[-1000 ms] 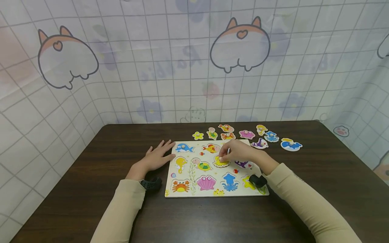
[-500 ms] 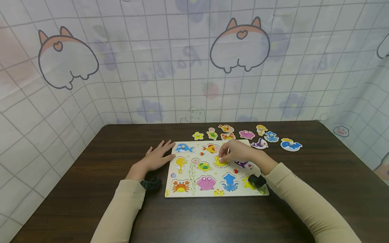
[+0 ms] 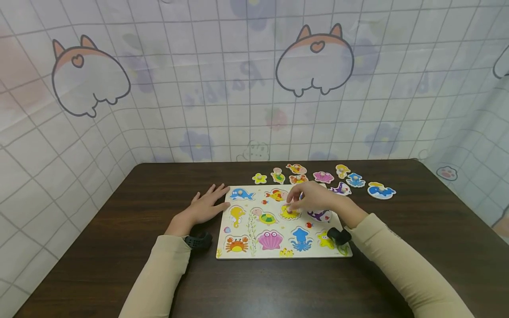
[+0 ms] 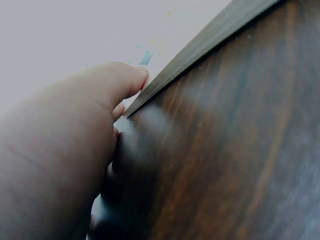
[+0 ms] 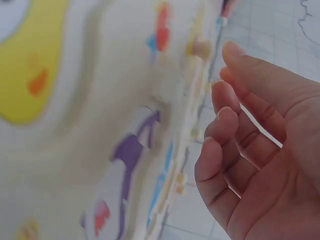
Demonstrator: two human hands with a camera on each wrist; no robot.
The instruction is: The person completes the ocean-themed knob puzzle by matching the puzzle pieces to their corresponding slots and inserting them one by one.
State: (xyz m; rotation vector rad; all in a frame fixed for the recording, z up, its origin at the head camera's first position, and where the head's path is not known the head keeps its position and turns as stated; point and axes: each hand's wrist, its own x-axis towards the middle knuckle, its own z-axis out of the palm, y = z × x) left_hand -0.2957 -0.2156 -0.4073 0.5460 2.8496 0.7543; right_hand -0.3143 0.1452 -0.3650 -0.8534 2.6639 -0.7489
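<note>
Dark table (image 3: 99, 247): octopus (image 3: 292, 215) should be pressed level; left hand (image 3: 203, 209) is spread against board (image 3: 289, 224), right hand (image 3: 312, 196) half-curled above, both empty.

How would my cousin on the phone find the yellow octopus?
Start at the pale board on the dark table. Find the right hand over it; the octopus is close by. Unlike the green turtle and blue squid nearby, it's yellow with a knob.
</note>
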